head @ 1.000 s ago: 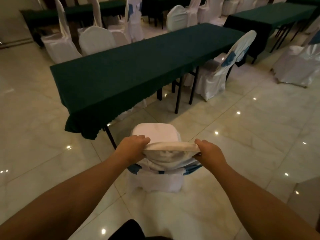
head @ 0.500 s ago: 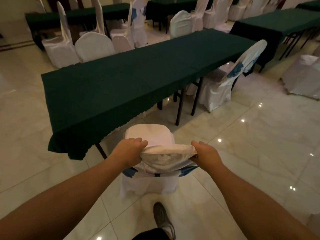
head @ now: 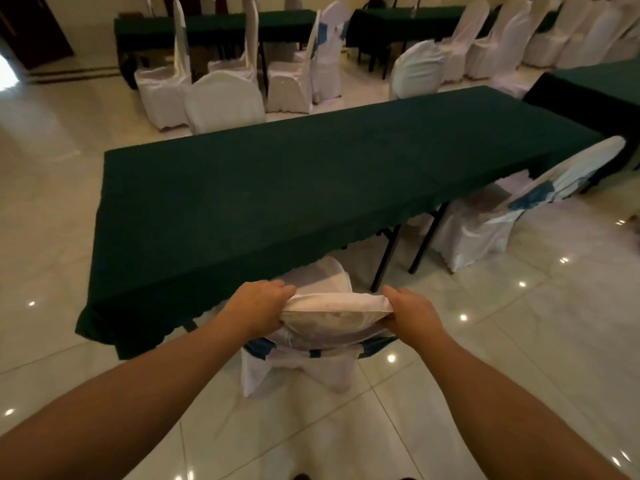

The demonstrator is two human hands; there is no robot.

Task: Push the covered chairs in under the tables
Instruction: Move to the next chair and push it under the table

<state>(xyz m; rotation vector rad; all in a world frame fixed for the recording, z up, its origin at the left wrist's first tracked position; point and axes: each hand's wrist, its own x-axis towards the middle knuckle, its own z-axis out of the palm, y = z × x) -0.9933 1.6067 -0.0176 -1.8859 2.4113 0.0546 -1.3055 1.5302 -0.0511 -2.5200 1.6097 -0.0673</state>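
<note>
A chair in a white cover with a blue sash (head: pixel 332 320) stands right in front of me. My left hand (head: pixel 258 304) grips the left end of its backrest top and my right hand (head: pixel 412 311) grips the right end. The front of its seat sits under the scalloped edge of the long table with the dark green cloth (head: pixel 294 188). A second covered chair (head: pixel 498 216) with a blue sash stands at the same side further right, tilted and partly under the table.
Several white covered chairs (head: pixel 221 102) line the table's far side, with more green-clothed tables (head: pixel 214 24) behind. Another green table (head: pixel 602 84) stands at the right. Black folding legs (head: pixel 384 258) hold the table up beside my chair. The floor is glossy marble tile.
The chair has moved forward with both hands on its backrest; its seat, earlier out in front of the table, is now partly under the cloth edge. I have stepped closer.
</note>
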